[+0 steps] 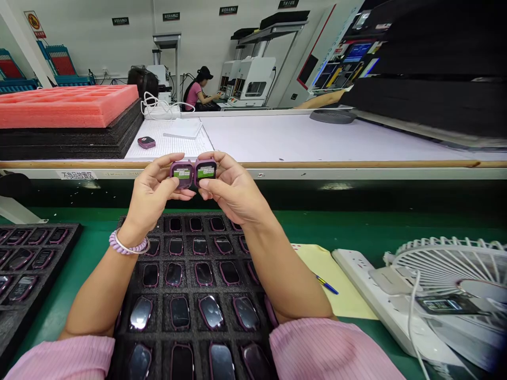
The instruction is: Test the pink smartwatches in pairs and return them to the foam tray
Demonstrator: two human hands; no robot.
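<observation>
My left hand (156, 184) pinches a purple-framed smartwatch (182, 173) with its lit screen facing me. A second purple smartwatch (205, 171), also lit with green and white, is held in my right hand (227, 184). The two watches are side by side, edges touching or nearly so, above the far end of a black foam tray (157, 322). In the tray's pockets lie several dark-screened watches (180, 311) of the same kind, without straps. My forearms hide some pockets along the right side.
Another foam tray of watches (35, 258) lies at left. A raised shelf (269, 140) bears a single watch (146, 142), papers (184, 128) and stacked foam (67, 113). A power strip (372, 301), white fan (455, 279) and pen (327, 284) are at right. A person (196, 92) works beyond.
</observation>
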